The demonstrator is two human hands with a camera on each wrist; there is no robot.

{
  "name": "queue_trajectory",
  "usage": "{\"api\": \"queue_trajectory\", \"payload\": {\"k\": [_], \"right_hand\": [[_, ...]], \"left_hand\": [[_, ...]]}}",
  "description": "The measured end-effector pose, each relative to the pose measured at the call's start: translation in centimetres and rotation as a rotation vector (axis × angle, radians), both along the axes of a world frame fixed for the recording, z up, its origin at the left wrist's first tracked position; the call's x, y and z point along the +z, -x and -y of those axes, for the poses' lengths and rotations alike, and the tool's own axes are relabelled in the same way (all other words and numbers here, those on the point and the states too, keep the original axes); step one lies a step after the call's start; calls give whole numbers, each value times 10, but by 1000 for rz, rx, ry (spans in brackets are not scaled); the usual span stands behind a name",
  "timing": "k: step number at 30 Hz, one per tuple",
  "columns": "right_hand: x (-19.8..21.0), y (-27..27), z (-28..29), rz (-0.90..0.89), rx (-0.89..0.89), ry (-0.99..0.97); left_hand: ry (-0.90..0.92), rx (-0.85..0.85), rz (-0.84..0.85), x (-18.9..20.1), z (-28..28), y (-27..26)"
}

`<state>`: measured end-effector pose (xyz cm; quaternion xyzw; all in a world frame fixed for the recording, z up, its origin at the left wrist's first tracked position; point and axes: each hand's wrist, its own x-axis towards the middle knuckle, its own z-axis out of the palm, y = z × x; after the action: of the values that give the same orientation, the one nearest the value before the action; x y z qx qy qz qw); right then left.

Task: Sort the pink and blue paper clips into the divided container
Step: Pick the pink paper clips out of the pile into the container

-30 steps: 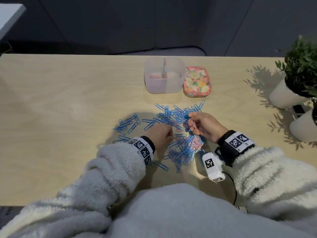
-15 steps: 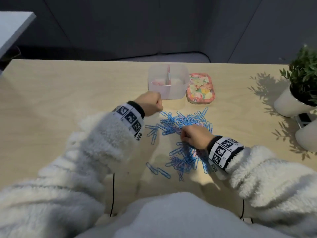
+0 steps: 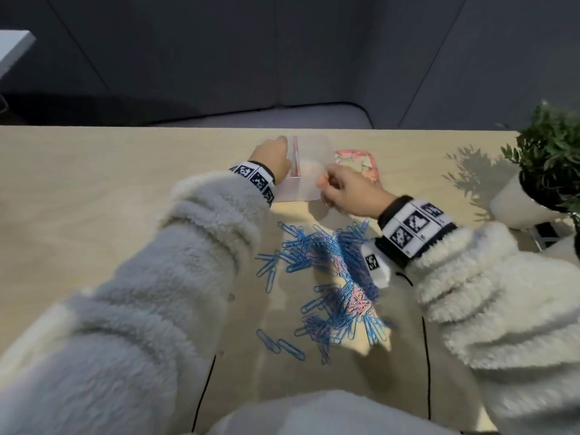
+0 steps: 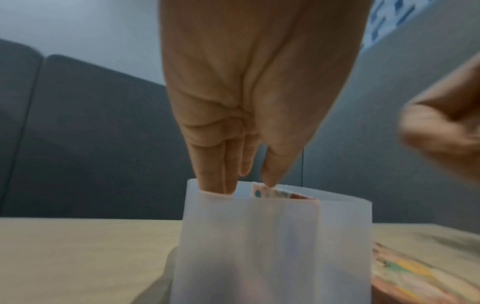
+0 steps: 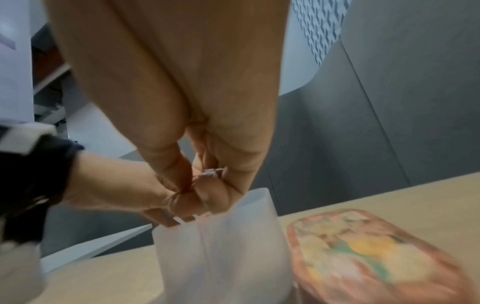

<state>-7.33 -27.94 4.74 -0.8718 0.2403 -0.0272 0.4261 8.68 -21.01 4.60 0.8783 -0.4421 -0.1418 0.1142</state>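
Observation:
A translucent divided container [image 3: 309, 186] with a pink divider [image 3: 295, 155] stands at the table's far side. My left hand [image 3: 282, 142] reaches over its left compartment. In the left wrist view its fingers [image 4: 218, 174] point straight down inside the container's [image 4: 259, 236] rim, with nothing seen in them. My right hand [image 3: 324, 186] hovers at the container's right front corner. In the right wrist view that hand [image 5: 197, 185] pinches small pink paper clips [image 5: 211, 173] above the container [image 5: 221, 257]. A pile of mostly blue clips [image 3: 329, 271] with some pink ones lies nearer me.
A floral lid [image 3: 361, 161] lies flat just right of the container. Two white pots with a green plant [image 3: 552, 152] stand at the table's right edge. A few stray blue clips [image 3: 282, 346] lie left of the pile. A thin black cable [image 3: 204, 387] runs near my body.
My left hand went from the pile up to the container and now dips its fingers into the left compartment. My right hand lifted off the pile and moved to the container.

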Motion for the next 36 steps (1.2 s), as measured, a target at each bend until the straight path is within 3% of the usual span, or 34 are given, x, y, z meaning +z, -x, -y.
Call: {"api": "queue_trajectory", "payload": {"k": [7, 9, 13, 16, 18, 24, 30, 36], "right_hand": [[11, -86, -3, 75, -109, 19], [10, -95, -10, 27, -68, -37], [7, -88, -16, -11, -17, -32], [4, -60, -16, 128, -82, -27], [-6, -28, -18, 95, -72, 23], [-69, 58, -26, -256, 57, 213], [-81, 89, -28, -194, -31, 252], [-63, 58, -22, -181, -194, 262]], "left_hand": [[403, 67, -32, -7, -57, 22], [360, 2, -64, -19, -77, 38], [92, -247, -163, -48, -94, 68], [-2, -431, -85, -66, -95, 85], [-46, -488, -37, -72, -95, 87], [-64, -393, 13, -81, -109, 73], [4, -286, 85, -83, -122, 59], [12, -323, 57, -73, -101, 76]]}}
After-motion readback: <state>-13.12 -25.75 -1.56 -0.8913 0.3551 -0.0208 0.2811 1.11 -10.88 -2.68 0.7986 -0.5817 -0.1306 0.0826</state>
